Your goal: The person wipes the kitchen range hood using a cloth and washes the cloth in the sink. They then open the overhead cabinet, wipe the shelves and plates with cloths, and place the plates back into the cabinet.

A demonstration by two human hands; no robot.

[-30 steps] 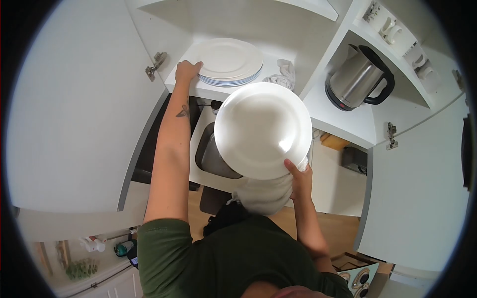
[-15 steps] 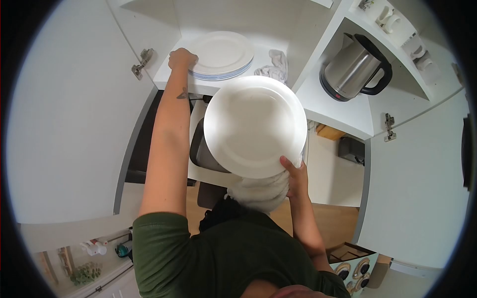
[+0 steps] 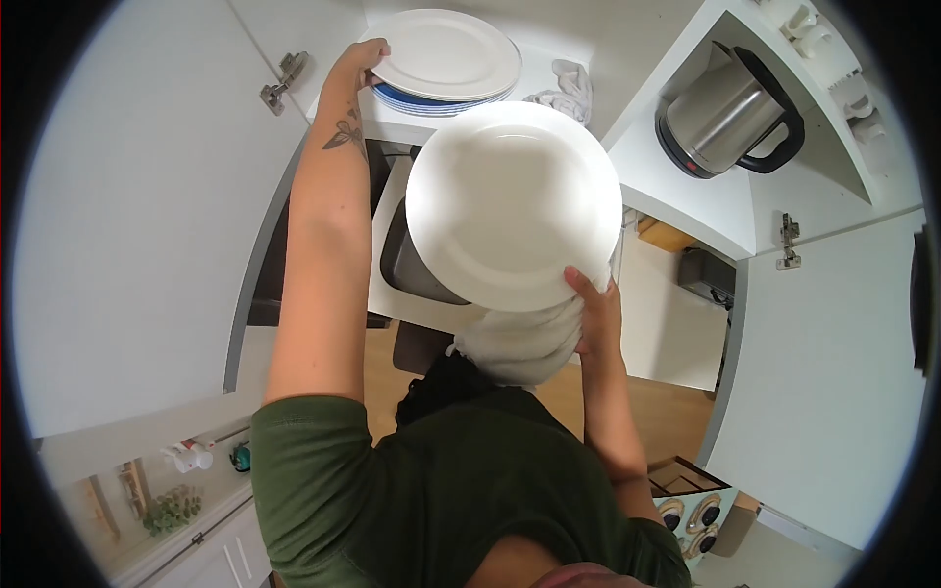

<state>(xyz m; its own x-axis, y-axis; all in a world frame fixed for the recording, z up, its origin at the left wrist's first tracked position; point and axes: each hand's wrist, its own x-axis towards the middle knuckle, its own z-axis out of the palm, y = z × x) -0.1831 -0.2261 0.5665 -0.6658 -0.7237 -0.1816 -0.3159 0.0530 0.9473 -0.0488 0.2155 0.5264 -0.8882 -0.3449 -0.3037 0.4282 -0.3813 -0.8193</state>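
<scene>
My left hand (image 3: 369, 61) grips the left edge of a white plate (image 3: 446, 54) on the cabinet shelf. That plate is lifted at its left side, and a blue plate (image 3: 407, 99) shows in the stack beneath it. In my right hand (image 3: 596, 309) is another white plate (image 3: 515, 206), held by its lower right rim over the sink, thumb on its face. A pale cloth (image 3: 524, 343) hangs from the same hand, below and behind the plate.
A crumpled cloth (image 3: 570, 88) lies right of the stack. A steel kettle (image 3: 725, 113) stands in the right compartment, under a shelf of mugs (image 3: 812, 37). Open cabinet doors flank me on the left (image 3: 137, 216) and right (image 3: 833, 363). The sink (image 3: 417, 260) is below.
My left hand has closed on the upper plate's edge and raised it, showing the blue plate below. The view has shifted, while the plate and cloth stay in my right hand.
</scene>
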